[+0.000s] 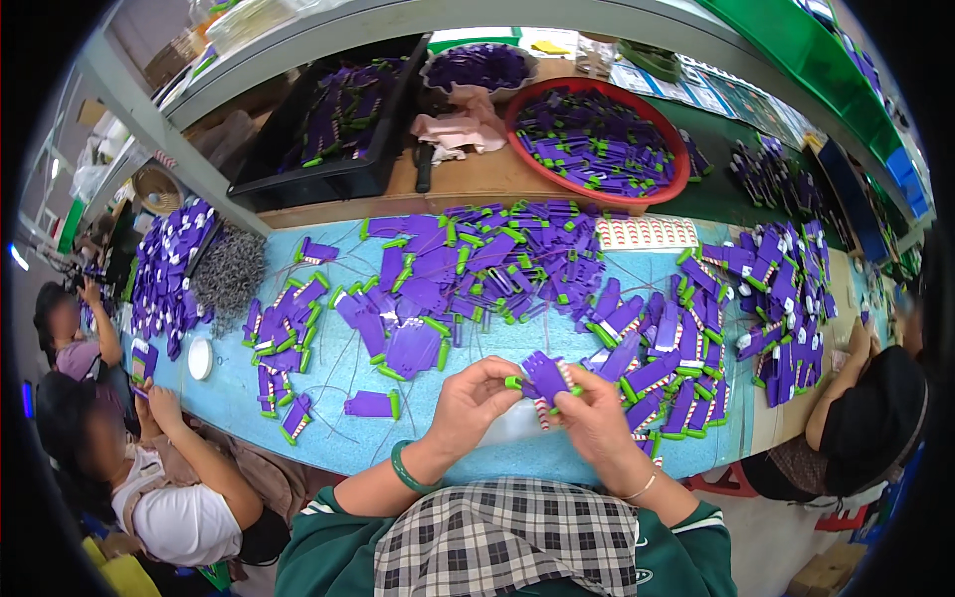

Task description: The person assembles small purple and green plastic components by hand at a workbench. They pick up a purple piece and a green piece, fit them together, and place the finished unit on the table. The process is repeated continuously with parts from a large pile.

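Both of my hands meet over the near edge of a light blue table (328, 368). My left hand (473, 403) and my right hand (597, 418) pinch the same small purple plastic piece with a green end (546, 376), and a red-and-white striped strip hangs under it. Many more purple and green pieces (468, 264) lie spread across the table beyond my hands, with a stacked group (657, 373) just right of my right hand. A green bangle sits on my left wrist.
A red basin (597, 139) and a black tray (338, 124) hold more purple pieces at the back. A sheet of striped stickers (647, 234) lies mid-table. People sit at the left (159, 468) and at the right (865, 418). A heap of thin wires (227, 274) lies left.
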`<state>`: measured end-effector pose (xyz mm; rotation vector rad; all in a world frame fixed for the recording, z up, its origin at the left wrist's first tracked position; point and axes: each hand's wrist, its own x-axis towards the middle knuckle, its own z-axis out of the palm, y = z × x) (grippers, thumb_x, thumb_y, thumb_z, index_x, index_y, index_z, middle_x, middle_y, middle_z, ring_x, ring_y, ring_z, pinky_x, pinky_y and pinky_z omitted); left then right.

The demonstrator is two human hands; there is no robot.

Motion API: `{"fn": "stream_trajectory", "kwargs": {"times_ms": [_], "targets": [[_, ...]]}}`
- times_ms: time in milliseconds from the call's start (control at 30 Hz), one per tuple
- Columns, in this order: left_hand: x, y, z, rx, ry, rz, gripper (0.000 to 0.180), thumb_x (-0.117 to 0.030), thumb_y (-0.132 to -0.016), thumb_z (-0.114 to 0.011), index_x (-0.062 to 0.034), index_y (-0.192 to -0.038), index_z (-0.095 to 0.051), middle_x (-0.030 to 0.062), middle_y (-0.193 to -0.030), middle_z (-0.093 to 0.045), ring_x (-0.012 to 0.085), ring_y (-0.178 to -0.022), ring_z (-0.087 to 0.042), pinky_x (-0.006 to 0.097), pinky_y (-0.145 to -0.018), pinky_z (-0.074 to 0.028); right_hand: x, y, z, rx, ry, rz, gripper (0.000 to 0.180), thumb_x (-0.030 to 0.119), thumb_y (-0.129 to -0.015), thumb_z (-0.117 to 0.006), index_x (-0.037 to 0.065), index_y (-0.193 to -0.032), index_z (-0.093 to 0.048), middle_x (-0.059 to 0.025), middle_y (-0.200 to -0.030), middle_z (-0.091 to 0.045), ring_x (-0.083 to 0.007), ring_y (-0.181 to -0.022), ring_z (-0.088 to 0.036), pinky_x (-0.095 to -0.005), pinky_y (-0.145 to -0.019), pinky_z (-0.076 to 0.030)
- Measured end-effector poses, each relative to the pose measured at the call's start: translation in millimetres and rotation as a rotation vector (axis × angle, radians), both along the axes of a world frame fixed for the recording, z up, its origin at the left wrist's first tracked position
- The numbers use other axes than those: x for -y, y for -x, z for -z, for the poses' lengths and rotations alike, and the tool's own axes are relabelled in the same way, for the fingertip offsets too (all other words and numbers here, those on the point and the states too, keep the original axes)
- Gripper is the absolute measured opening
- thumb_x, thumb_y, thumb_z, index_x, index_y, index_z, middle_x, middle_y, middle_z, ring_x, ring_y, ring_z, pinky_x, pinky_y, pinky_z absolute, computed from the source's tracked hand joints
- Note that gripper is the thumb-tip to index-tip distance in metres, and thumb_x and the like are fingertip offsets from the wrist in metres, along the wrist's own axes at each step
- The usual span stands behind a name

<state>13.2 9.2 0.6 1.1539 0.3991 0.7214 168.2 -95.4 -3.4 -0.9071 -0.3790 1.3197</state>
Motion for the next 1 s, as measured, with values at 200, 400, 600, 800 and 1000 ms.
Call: {"fn": "stream_trajectory", "kwargs": {"times_ms": [200, 400, 600, 800, 1000], "targets": [[-6.5, 6.6, 10.2, 0.045, 0.195, 0.007, 0.021, 0.009, -0.083, -0.062, 0.0015, -0.102, -0.058, 0.0079, -0.101, -0.062, 0.0145, -0.093, -0.062, 0.029, -0.087, -0.051, 11.8, -4.9, -10.8, 1.097, -0.147, 0.168, 0.040, -0.005, -0.076, -0.069, 0.012, -0.111, -0.069, -0.0022, -0.076, -0.052, -0.0102, -0.064, -0.048, -0.0252, -0.053, -0.040], [-10.9, 15.8, 4.1, -0.093, 0.050, 0.040, 0.017, 0.008, -0.082, -0.064, 0.0029, -0.098, -0.062, 0.0071, -0.094, -0.062, 0.0133, -0.089, -0.063, 0.027, -0.083, -0.052, 9.8, -10.5, -30.9, 1.277, -0.122, -0.072, 0.039, -0.006, -0.069, -0.072, 0.011, -0.104, -0.071, -0.0034, -0.070, -0.052, -0.0148, -0.063, -0.050, -0.0299, -0.055, -0.039], [-1.2, 12.4, -16.7, -0.337, 0.016, 0.222, 0.011, 0.002, -0.084, -0.065, 0.0013, -0.095, -0.064, 0.0028, -0.090, -0.065, 0.0085, -0.082, -0.063, 0.023, -0.074, -0.052, 3.4, -8.2, -14.1, 0.907, -0.002, -0.280, 0.033, -0.002, -0.075, -0.072, 0.006, -0.107, -0.068, -0.0007, -0.077, -0.058, -0.0086, -0.059, -0.050, -0.0262, -0.053, -0.042], [-4.1, 10.6, -13.1, -0.219, 0.010, 0.144, 0.016, -0.009, -0.080, -0.073, -0.0015, -0.090, -0.064, 0.0004, -0.087, -0.063, 0.0070, -0.080, -0.058, 0.024, -0.071, -0.046, -4.5, -3.9, -7.6, 0.464, -0.197, -0.254, 0.040, -0.002, -0.075, -0.073, 0.001, -0.113, -0.061, -0.0029, -0.092, -0.063, -0.0102, -0.084, -0.062, -0.0246, -0.068, -0.052], [-11.8, 16.2, -38.6, -0.405, -0.707, 0.150, 0.016, -0.001, -0.070, -0.075, -0.0003, -0.078, -0.062, 0.0090, -0.091, -0.059, 0.0180, -0.078, -0.057, 0.028, -0.067, -0.045, -23.5, -15.2, -39.5, 1.266, -0.467, -0.340, 0.016, 0.003, -0.077, -0.069, 0.005, -0.093, -0.066, -0.0050, -0.079, -0.060, -0.0204, -0.075, -0.062, -0.0296, -0.063, -0.051]]}}
